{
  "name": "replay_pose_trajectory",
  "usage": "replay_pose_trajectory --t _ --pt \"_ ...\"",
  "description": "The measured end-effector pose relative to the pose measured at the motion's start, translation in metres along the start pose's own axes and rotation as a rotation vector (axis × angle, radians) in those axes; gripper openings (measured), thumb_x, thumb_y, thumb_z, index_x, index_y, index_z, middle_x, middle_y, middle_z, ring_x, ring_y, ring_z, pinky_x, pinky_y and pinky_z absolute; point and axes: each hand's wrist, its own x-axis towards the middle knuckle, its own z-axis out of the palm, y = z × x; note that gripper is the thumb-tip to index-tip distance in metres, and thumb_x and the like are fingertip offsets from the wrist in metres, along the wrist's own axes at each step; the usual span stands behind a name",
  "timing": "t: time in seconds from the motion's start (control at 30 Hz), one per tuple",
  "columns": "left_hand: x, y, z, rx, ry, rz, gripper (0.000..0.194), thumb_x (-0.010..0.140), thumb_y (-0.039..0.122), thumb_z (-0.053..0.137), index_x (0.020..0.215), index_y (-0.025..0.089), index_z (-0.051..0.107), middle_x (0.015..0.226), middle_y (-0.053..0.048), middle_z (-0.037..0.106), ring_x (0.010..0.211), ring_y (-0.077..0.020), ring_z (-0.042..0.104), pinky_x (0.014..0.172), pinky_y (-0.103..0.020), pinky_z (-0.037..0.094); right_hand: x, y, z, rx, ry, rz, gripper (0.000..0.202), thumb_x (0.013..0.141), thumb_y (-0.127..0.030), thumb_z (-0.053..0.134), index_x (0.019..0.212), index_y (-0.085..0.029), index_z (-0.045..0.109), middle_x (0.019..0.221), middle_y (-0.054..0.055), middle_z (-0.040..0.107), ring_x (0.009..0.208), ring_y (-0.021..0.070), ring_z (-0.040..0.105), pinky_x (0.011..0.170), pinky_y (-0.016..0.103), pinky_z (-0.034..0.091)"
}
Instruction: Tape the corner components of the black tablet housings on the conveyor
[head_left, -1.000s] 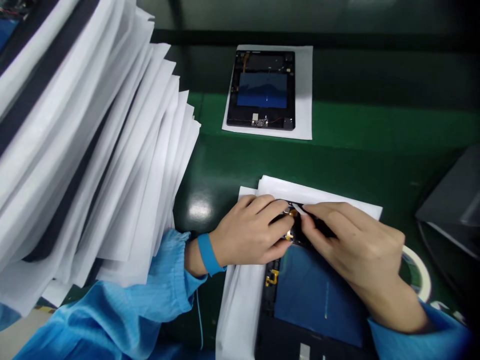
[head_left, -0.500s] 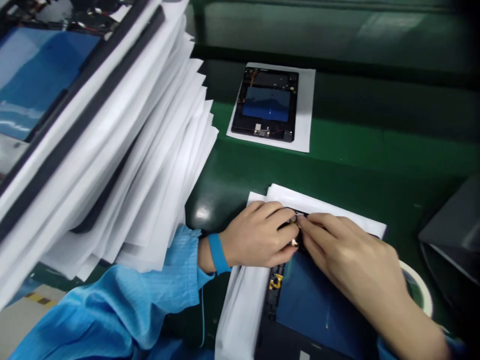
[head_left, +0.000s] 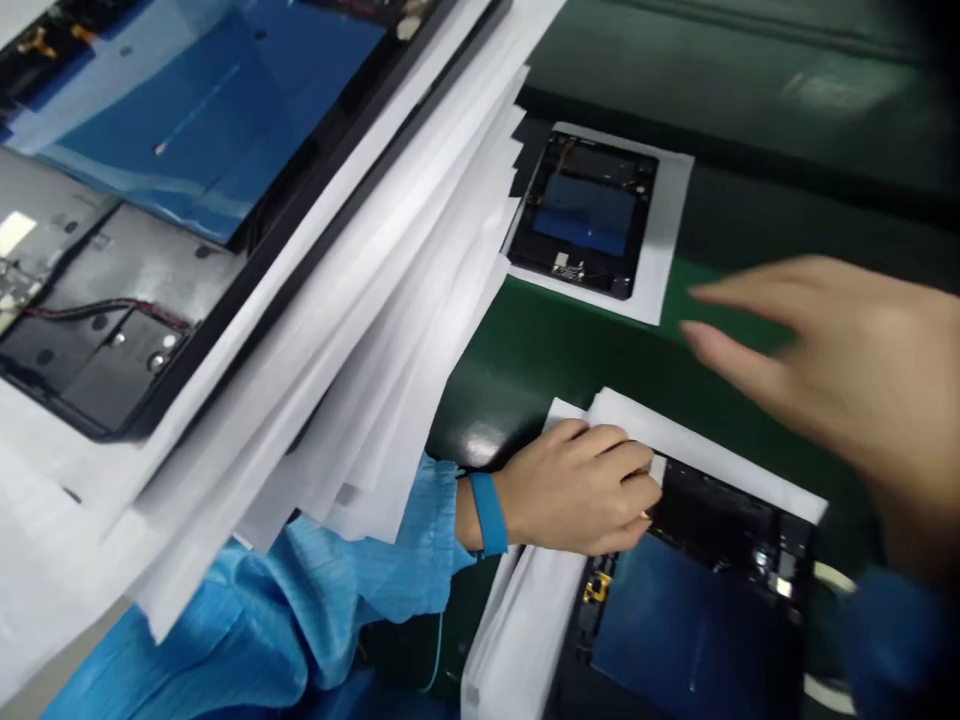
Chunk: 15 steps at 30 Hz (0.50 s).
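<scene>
My left hand (head_left: 581,490), with a blue band round its wrist, rests on the upper left corner of an opened tablet (head_left: 697,620). Its fingers are curled and pressed together there. A small white piece and a gold-coloured bit show by the fingertips, but what they grip is hidden. The tablet has a blue film-covered battery area and lies on stacked white sheets (head_left: 517,630). My right hand (head_left: 847,370), slightly blurred, is raised in the air to the right, above and apart from the tablet. Its thumb and forefinger are spread with nothing visible between them.
A tall leaning stack of white sheets (head_left: 420,300) with opened tablets between them fills the left; another opened tablet (head_left: 202,120) lies on top. Farther back, a smaller-looking open tablet (head_left: 585,205) lies on white paper on the green table (head_left: 555,340). A tape roll (head_left: 829,690) is at right.
My right hand has left the tablet's upper edge and moved up and right, its fingers parting. The left hand stays at the corner. The whole view has shifted, with the stack appearing farther right.
</scene>
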Motion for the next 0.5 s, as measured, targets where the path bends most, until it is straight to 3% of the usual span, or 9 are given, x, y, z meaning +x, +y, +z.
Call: replay_pose_trajectory --t 0.07,0.1,0.2,0.27,0.33,0.43,0.5 --pt "-0.001 0.0 0.001 0.012 0.004 -0.01 0.024 0.098 0.03 0.051 0.095 0.016 0.07 0.112 -0.01 0.067 0.106 -0.0248 0.058 0.078 -0.039 0.043 0.054 0.003 0.018 -0.059 -0.241 0.035 0.062 0.098 -0.063 0.038 0.124 -0.017 0.071 0.112 0.013 0.07 0.086 0.0187 0.065 0.061 0.035 0.031" --pt "-0.001 0.001 0.0 0.013 -0.002 -0.011 0.024 0.098 0.031 0.051 0.095 0.016 0.07 0.112 -0.01 0.067 0.105 -0.0248 0.058 0.077 -0.039 0.043 0.076 0.002 0.029 -0.054 -0.279 0.021 0.067 0.096 -0.065 0.036 0.123 -0.015 0.072 0.109 0.012 0.07 0.081 0.0166 0.064 0.06 0.035 0.029" --pt "-0.004 0.006 -0.003 -0.002 -0.034 -0.004 0.026 0.1 0.028 0.048 0.096 0.02 0.073 0.112 -0.008 0.068 0.102 -0.023 0.061 0.075 -0.038 0.044 0.116 -0.009 0.061 -0.028 -0.37 -0.036 0.059 0.086 -0.064 0.058 0.097 -0.011 0.079 0.086 0.011 0.071 0.057 0.0087 0.051 0.056 0.033 0.027" --pt "-0.004 0.008 -0.008 -0.008 -0.049 -0.006 0.031 0.101 0.024 0.044 0.095 0.023 0.075 0.111 -0.007 0.07 0.101 -0.0216 0.063 0.074 -0.036 0.046 0.123 -0.016 0.079 -0.02 -0.413 -0.082 0.046 0.076 -0.057 0.073 0.082 -0.011 0.08 0.076 0.01 0.07 0.048 0.0059 0.04 0.053 0.032 0.025" --pt "-0.005 0.01 -0.013 0.007 -0.046 -0.027 0.036 0.101 0.021 0.041 0.093 0.025 0.076 0.111 -0.005 0.072 0.101 -0.0205 0.064 0.074 -0.035 0.048 0.12 -0.016 0.09 -0.025 -0.399 -0.13 0.041 0.073 -0.052 0.079 0.085 -0.013 0.08 0.08 0.012 0.072 0.045 0.0047 0.034 0.05 0.031 0.022" --pt "-0.006 0.012 -0.016 0.045 -0.01 -0.071 0.042 0.101 0.018 0.038 0.091 0.026 0.078 0.111 -0.003 0.073 0.101 -0.0192 0.065 0.075 -0.034 0.05 0.112 -0.01 0.094 0.016 -0.291 -0.214 0.045 0.077 -0.058 0.075 0.092 -0.016 0.079 0.092 0.012 0.073 0.048 0.006 0.039 0.048 0.029 0.022" --pt "-0.006 0.011 -0.013 0.05 0.0 -0.064 0.042 0.101 0.019 0.038 0.092 0.027 0.078 0.111 -0.002 0.073 0.101 -0.0188 0.065 0.074 -0.033 0.05 0.109 -0.007 0.093 0.068 -0.234 -0.31 0.051 0.079 -0.067 0.068 0.085 -0.017 0.078 0.082 0.009 0.072 0.047 0.0067 0.045 0.046 0.027 0.02"
